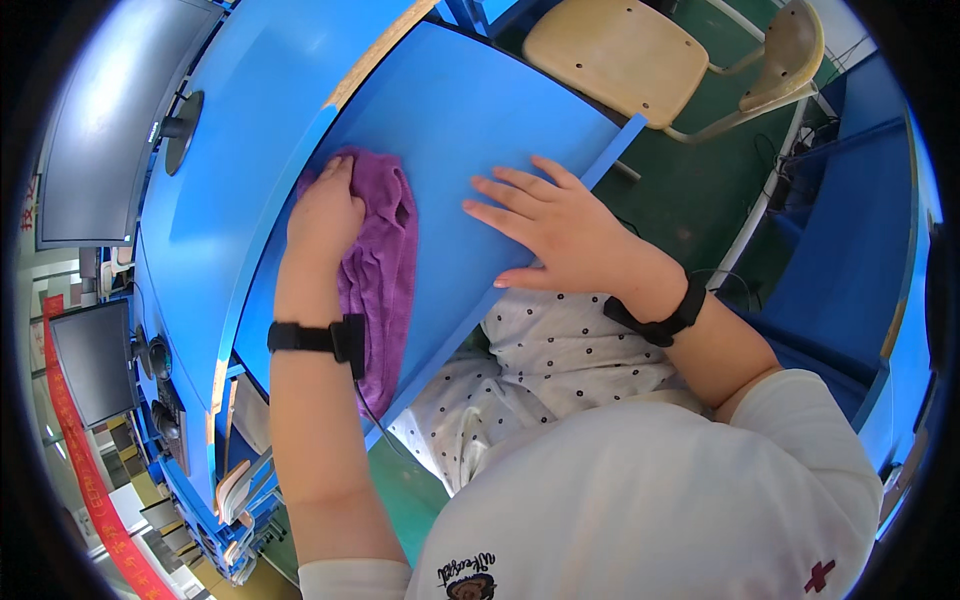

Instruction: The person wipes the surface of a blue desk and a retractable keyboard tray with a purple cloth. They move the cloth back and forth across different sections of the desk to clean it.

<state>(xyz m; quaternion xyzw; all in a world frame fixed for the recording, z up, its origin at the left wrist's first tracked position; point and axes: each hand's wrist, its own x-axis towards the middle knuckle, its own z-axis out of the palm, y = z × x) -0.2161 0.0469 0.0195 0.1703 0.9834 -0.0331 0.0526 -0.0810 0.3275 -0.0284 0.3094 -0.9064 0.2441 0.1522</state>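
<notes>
A purple cloth [385, 270], bunched and creased, lies lengthwise on the pulled-out blue keyboard tray [460, 105]. My left hand [326, 218] is on the far end of the cloth, its fingers curled down into the fabric close to the desk edge, and the fingertips are partly hidden. My right hand [565, 232] is empty, fingers spread, over the near right part of the tray by its raised front lip. A gap of bare tray separates it from the cloth. Each wrist wears a black strap.
The blue desktop [240, 130] rises over the tray's left side, with a monitor [125, 110] on it. A wooden-seated chair [615, 55] stands at the far right. Another blue desk [850, 250] is on the right. A thin cable hangs near my left wrist.
</notes>
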